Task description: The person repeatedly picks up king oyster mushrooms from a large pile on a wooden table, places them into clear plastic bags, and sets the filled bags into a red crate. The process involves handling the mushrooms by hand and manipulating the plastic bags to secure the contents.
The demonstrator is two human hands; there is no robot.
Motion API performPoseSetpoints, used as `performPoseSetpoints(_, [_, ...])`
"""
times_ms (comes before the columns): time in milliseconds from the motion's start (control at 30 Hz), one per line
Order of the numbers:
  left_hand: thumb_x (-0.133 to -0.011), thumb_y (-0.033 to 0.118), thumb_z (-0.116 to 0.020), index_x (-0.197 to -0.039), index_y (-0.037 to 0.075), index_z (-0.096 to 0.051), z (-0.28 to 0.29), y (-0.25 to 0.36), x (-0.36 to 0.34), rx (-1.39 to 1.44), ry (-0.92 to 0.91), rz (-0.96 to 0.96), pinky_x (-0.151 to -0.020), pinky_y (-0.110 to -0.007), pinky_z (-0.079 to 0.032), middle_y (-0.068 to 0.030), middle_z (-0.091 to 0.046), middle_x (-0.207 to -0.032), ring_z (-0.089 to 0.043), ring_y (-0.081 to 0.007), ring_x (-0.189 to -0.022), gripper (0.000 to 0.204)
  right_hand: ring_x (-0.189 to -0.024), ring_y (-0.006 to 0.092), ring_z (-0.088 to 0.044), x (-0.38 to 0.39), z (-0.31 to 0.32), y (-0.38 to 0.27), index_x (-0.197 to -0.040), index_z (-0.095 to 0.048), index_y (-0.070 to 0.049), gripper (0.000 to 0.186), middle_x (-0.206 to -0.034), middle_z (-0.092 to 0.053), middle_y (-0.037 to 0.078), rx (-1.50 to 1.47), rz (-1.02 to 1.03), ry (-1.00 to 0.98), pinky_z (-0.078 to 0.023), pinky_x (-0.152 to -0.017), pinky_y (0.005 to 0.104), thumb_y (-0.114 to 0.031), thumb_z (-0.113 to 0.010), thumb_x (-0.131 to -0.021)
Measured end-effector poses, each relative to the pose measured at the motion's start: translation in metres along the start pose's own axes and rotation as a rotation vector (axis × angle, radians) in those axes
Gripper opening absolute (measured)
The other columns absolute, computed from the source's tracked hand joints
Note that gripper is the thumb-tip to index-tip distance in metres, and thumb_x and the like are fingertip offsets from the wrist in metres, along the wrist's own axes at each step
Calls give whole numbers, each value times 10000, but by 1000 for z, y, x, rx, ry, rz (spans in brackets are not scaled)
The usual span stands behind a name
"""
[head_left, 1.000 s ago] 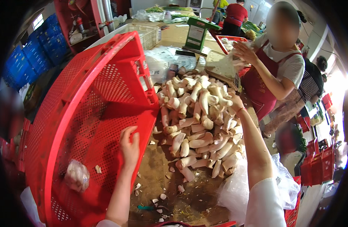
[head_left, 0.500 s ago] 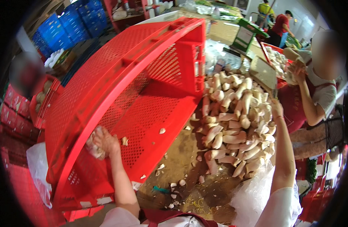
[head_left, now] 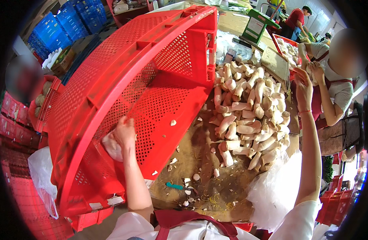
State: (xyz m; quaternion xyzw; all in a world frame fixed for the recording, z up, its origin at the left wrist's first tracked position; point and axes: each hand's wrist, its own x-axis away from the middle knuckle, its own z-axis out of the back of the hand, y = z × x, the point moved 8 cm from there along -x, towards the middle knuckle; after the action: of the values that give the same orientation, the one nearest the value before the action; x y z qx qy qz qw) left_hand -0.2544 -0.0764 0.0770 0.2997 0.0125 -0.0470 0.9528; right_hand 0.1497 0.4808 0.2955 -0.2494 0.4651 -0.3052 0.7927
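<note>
Apron: the maroon bib [head_left: 192, 218] at your front is nearer you than the mushroom pile.
Clear plastic: a crumpled heap [head_left: 274, 194] lies just on the near right side of the pile.
Green tool: a small teal piece [head_left: 174, 186] rests on the table [head_left: 204, 158], near-left of the pile, with pale scraps around it.
Your left hand: [head_left: 125, 131] well left of the pile, inside the red crate [head_left: 164, 102], against a clear bag [head_left: 111, 147]; you cannot tell from here whether the fingers are clamped on it.
Red crate: tipped on its side, its open face toward the pile, a loose pale chunk [head_left: 173, 123] in it.
Mushroom pile: [head_left: 252, 120] thick pale stems heaped on the table, the landmark here.
Your right hand: [head_left: 304, 90] raised just beyond the pile's right edge, fingers apart, nothing seen in them.
Scale: green [head_left: 256, 27], behind the pile.
Co-worker: a person [head_left: 342, 90] right of the pile, both hands together.
Blue crates: stacked [head_left: 58, 32], far left beyond the pile.
</note>
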Motion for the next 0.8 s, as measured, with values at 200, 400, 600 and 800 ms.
performPoseSetpoints(200, [-796, 393, -682, -1343, 114, -458, 59, 22, 35, -444, 301, 171, -985, -579, -309, -188, -340, -1451, -293, -427, -1312, 653, -845, 75, -630, 75, -80, -91, -1101, -634, -50, 222, -992, -682, 15, -105, 73, -323, -506, -732, 232, 20, -569, -901])
performPoseSetpoints(400, [-821, 658, -489, -1262, 50, -567, 15, -15, 9, -281, -148, 224, -961, -472, -434, -267, -607, -1159, -577, -411, -1101, 755, -791, 178, -684, 190, -169, -114, -1082, -649, -88, 203, -970, -699, 73, -129, -107, -733, -562, -716, 307, -87, -634, -880])
performPoseSetpoints(600, [-832, 684, -440, -948, -5, -712, -99, -51, -37, 9, -465, 37, -868, -464, -478, -281, -642, -1020, -624, -384, -1028, 750, -1016, 244, -632, 318, -253, -129, -1283, -522, -29, 501, -1220, -605, 138, -368, -504, -1076, -520, -878, 342, -351, -620, -913])
performPoseSetpoints(800, [-837, 412, -613, -954, 18, -691, -154, -5, 5, 155, -684, 25, -834, -390, -472, -185, -659, -1075, -630, -310, -992, 418, -1188, 281, -518, 385, -261, -120, -1508, -74, -154, 862, -1493, -226, 223, -601, -558, -1020, -504, -912, 371, -388, -638, -898])
